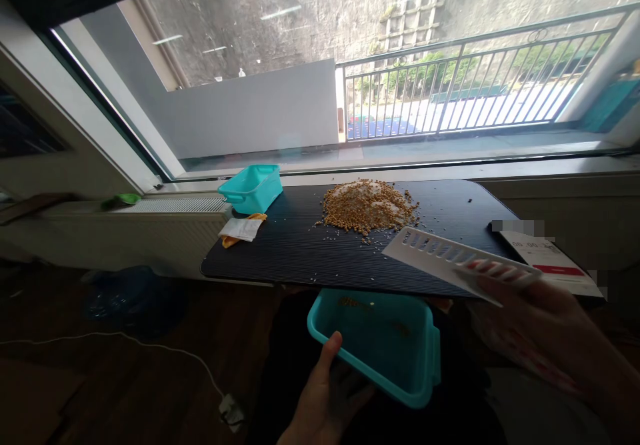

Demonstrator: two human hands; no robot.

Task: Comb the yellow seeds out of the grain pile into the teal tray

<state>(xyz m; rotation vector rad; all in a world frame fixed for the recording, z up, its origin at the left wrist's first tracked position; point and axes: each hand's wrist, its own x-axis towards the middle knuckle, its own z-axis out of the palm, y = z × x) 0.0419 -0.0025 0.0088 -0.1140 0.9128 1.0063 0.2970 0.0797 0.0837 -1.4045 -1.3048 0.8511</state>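
Observation:
My left hand [320, 398] grips the near rim of a teal plastic tub [380, 345], thumb on its edge, holding it just below the front edge of the dark table [300, 251]. A few yellow grains lie inside the tub. My right hand [530, 325] is closed on a white slotted plastic panel [450, 258], held flat and tilted over the table's right front. A heap of yellow grains mixed with white grains [369, 206] sits on the table near the window, with loose grains scattered around it.
A second teal tub [251, 188] stands at the table's back left corner, beside a white and orange packet [243, 229]. A white card with a red bar [550, 261] lies at the right. A white cable [150, 348] runs across the floor. The window is behind.

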